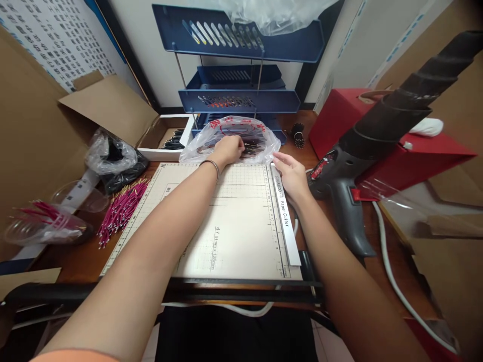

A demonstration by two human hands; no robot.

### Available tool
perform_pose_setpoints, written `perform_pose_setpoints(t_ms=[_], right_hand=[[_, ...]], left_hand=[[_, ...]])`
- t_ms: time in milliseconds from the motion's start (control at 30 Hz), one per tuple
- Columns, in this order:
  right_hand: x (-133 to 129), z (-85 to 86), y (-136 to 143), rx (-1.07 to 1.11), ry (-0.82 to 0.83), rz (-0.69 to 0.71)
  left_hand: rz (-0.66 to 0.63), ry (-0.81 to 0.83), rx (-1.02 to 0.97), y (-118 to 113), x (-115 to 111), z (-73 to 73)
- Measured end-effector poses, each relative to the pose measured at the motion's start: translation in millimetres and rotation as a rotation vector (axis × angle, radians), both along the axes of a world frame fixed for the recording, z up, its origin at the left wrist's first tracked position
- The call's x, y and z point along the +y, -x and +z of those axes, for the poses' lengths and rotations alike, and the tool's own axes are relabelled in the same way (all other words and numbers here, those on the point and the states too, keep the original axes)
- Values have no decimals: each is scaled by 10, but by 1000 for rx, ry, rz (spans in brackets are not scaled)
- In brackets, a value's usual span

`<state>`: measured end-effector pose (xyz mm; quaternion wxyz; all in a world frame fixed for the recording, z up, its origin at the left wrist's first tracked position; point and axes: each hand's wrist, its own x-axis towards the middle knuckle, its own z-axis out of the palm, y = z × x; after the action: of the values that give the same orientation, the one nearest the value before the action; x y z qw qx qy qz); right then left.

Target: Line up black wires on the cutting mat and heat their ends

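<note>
Beyond the far edge of a cream paper cutter board (241,221) lies a clear plastic bag (196,148) with red print, its mouth spread open. Thin dark pieces (254,148) show inside it. My left hand (228,149), with a bracelet at the wrist, reaches into the bag's mouth. Its fingers are bent and pressed together beside the dark pieces; what they hold, if anything, is hidden. My right hand (290,173) is at the bag's right edge, over the top of the cutter's white strip (286,216). Its fingertips touch the plastic, and whether they pinch it is unclear.
Blue tiered trays (241,100) stand behind the bag. A black heat gun (350,166) and a red box (339,113) are on the right. Left are pink-wrapped sticks (124,208), a clear cup (45,229), a black bag (124,173) and an open carton (113,108).
</note>
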<state>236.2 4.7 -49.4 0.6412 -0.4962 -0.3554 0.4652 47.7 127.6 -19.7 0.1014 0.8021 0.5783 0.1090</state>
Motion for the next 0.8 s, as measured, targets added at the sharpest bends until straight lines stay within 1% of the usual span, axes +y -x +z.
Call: perform_pose_setpoints(t_ms=[67, 200, 333, 533, 667, 800], right_hand=[[3, -1, 13, -20, -29, 6], [9, -33, 3, -30, -23, 23], [7, -89, -16, -81, -27, 42], [-1, -132, -8, -56, -33, 64], [1, -133, -9, -38, -27, 64], [12, -146, -24, -47, -19, 78]], left_hand=[[-13, -31, -21, 8, -32, 36], [-47, -72, -46, -8, -109, 99], [-62, -141, -78, -24, -174, 108], [-113, -271, -127, 90, -329, 150], [-141, -290, -119, 177, -442, 185], [-130, -275, -126, 207, -486, 157]])
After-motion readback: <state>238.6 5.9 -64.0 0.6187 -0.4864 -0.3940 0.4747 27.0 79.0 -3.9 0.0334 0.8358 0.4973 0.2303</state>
